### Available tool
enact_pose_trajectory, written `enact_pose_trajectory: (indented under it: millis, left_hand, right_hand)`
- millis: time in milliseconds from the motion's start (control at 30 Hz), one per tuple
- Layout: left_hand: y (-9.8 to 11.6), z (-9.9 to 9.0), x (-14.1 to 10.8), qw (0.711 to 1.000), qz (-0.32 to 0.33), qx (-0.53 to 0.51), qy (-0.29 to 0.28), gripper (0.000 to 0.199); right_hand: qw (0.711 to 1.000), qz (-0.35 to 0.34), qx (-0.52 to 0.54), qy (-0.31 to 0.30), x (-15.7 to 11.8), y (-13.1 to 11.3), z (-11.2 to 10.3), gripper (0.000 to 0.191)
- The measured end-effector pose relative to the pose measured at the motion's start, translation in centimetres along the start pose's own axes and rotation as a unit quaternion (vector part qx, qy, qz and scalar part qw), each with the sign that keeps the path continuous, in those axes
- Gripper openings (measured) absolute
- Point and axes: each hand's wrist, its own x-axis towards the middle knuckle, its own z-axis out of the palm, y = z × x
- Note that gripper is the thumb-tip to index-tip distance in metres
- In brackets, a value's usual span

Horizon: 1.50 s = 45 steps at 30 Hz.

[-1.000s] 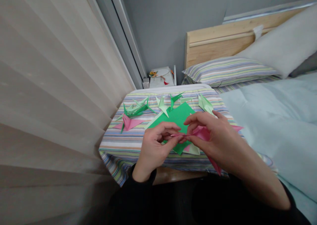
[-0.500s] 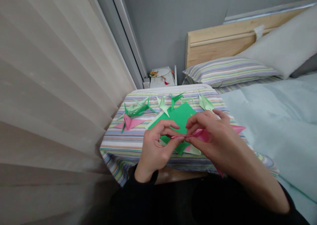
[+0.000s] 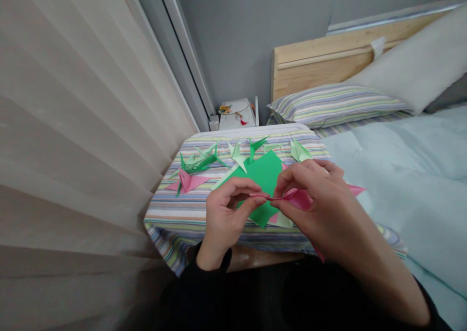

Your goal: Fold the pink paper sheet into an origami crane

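A pink origami crane is held between both hands above the table, its pointed ends sticking out past my right hand. My left hand pinches the tip of its narrow strip between thumb and forefinger. Close beside that pinch, my right hand grips the same strip and covers much of the paper. Beneath the hands lies a green paper sheet over paler green and pink paper. To the left rests another pink paper crane, and green paper cranes are crowded behind it.
A striped cloth covers the small table. More folded green pieces sit along its far side. A pleated curtain hangs at left; the bed is at right. Behind stands a white stand with small ornaments.
My left hand has shifted slightly left along the pink strip, and its thumb and forefinger are now closer together. My right hand keeps its pinch. The view has moved a little.
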Motion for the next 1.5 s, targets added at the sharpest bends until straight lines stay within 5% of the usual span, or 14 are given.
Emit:
enact_pose_trajectory:
  millis: [400, 1067, 1500]
  left_hand:
    - [0.29, 0.21, 0.30, 0.996, 0.071, 0.049, -0.006, 0.009]
    - [-0.32, -0.21, -0.04, 0.997, 0.062, 0.002, -0.044, 0.011]
    - [0.19, 0.31, -0.08, 0.999, 0.028, -0.029, -0.015, 0.008]
  right_hand:
    - [1.000, 0.000, 0.004, -0.006, -0.09, -0.16, -0.16, 0.029]
    - [0.998, 0.022, 0.048, -0.045, 0.19, 0.02, -0.63, 0.019]
    - [0.989, 0.061, 0.115, -0.069, 0.27, 0.19, -0.39, 0.020]
